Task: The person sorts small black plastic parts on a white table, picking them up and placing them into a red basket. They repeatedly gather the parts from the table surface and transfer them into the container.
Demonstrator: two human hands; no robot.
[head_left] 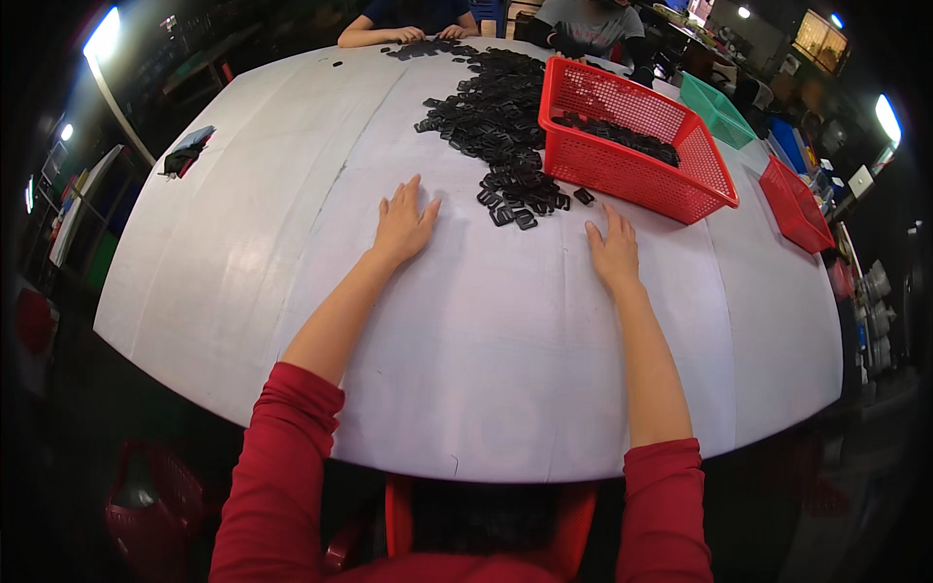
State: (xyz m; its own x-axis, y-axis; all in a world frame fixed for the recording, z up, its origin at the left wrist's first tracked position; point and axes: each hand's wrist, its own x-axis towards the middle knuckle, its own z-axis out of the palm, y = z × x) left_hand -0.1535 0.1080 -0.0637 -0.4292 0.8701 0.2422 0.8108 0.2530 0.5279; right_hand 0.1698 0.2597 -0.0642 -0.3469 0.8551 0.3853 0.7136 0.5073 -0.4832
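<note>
Workroom dim, lamps glowing at both sides; table (466, 369) white, faintly glossy, creased from far edge to near edge. Black pieces (491, 107) heaped from the far edge toward the middle, front of the heap lying between the two hands.

Left hand (405, 219): palm down, left of the heap; grip wide, fingers spread, nothing held. Right hand (614, 245): near the red basket (622, 177); grip wide, nothing held. One loose piece (583, 196) lies just beside its fingertips.

Risks (judged): a quick sweep would probably scatter pieces, the surface looking slick and the heap's front thin. Slotted frames may hook together and drag out in clumps. A knock from the right hand could shove the basket into the heap, possibly trapping pieces under its base.

Materials: pieces look like matte plastic, small rounded rectangles with openings. Basket: stiff perforated plastic, rectangular, more pieces inside. Green basket (719, 112) and a second red one toward the right edge; rumpled cloth (188, 151), soft, by the left edge.
</note>
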